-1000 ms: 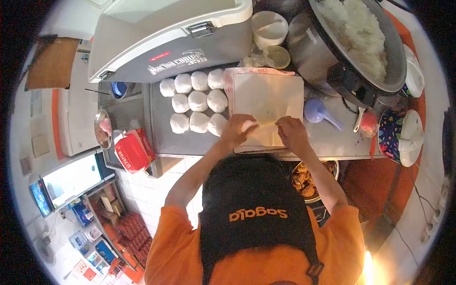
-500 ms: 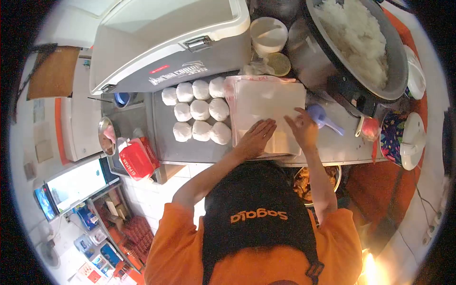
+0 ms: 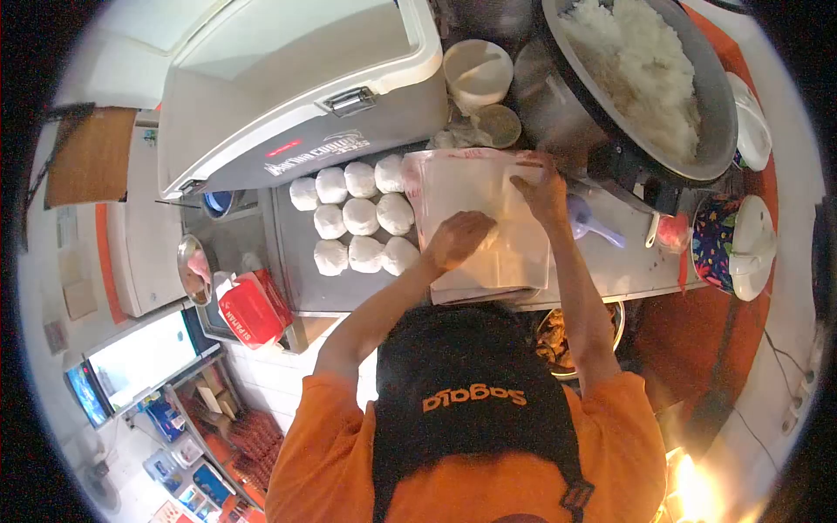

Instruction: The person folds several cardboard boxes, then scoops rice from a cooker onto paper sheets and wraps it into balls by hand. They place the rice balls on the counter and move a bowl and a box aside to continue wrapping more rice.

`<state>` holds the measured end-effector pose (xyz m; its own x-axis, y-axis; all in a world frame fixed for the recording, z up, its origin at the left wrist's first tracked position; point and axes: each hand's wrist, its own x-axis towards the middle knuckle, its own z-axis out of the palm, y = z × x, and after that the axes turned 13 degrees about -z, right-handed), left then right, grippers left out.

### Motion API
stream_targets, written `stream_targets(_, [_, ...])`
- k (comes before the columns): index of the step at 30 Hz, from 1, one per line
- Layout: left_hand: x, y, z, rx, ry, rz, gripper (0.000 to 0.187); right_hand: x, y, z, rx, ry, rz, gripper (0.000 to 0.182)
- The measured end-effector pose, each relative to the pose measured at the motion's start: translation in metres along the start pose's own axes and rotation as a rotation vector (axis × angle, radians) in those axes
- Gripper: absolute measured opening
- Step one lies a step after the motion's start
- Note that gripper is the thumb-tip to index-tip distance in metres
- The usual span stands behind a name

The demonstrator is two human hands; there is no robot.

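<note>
A stack of thin, pale wrapping sheets (image 3: 453,187) with red print along its edge lies on the metal counter. My left hand (image 3: 462,240) rests over the middle of the stack, its fingers curled together on the top sheet. Near the upper right corner is my right hand (image 3: 542,193), with thumb and fingers apart against the sheet. Just left of the stack, several white wrapped round bundles (image 3: 360,216) sit in rows on a metal surface.
An open cooler box (image 3: 349,139) stands behind the bundles. At the upper right is a large pot of rice (image 3: 649,78). A purple scoop (image 3: 593,222) lies right of the sheets, and a red carton (image 3: 253,305) is at left. Below the counter edge is a bowl of brown food (image 3: 554,340).
My right hand has moved up to the sheets' upper corner. My left hand has curled its fingers over the middle. The top sheet shows new creases, and the view has shifted slightly.
</note>
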<state>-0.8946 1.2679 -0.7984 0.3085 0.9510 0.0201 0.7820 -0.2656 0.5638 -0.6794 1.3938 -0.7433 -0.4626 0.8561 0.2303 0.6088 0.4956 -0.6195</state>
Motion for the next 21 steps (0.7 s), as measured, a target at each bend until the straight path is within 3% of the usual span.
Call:
stream_targets(1, [0.003,-0.006,0.0,-0.061,0.01,-0.024,0.046,0.0,0.001,0.002,0.058,0.006,-0.051,0.019])
stream_targets(3, [0.028,0.035,-0.059,0.063,0.318,-0.134,0.041,-0.003,-0.033,-0.023,0.223,-0.063,-0.049,0.018])
stream_targets(4, [0.033,0.032,-0.069,0.101,0.306,-0.071,0.038,-0.013,-0.054,-0.037,0.33,-0.136,0.002,0.018])
stream_targets(6, [0.043,0.026,-0.09,0.174,0.286,0.056,0.032,-0.058,-0.047,-0.04,0.192,-0.383,-0.117,0.02])
stream_targets(8, [0.036,-0.006,-0.086,0.297,-0.083,0.344,0.031,-0.09,-0.02,-0.025,-0.002,-0.382,-0.428,0.025])
stream_targets(9, [0.031,-0.011,-0.084,0.203,-0.284,0.263,0.03,-0.103,-0.015,-0.019,-0.099,-0.377,-0.573,0.028])
stream_targets(10, [0.027,-0.015,-0.083,0.116,-0.467,0.158,0.03,-0.111,-0.009,-0.011,-0.138,-0.339,-0.573,0.027])
stream_targets(12, [-0.006,-0.043,-0.056,0.102,-0.288,0.312,0.03,-0.118,-0.008,0.001,-0.209,-0.256,-0.575,0.027])
stream_targets(15, [-0.015,-0.036,-0.058,-0.005,-0.187,0.217,0.032,-0.102,-0.043,-0.01,-0.028,-0.269,-0.321,0.034])
stream_targets(18, [-0.025,-0.027,-0.07,0.069,-0.147,0.18,0.038,-0.109,-0.041,-0.006,-0.088,-0.347,-0.358,0.045])
stream_targets(21, [-0.032,-0.052,-0.042,0.287,-0.232,0.21,0.049,-0.127,-0.003,0.029,0.054,-0.494,-0.061,0.058])
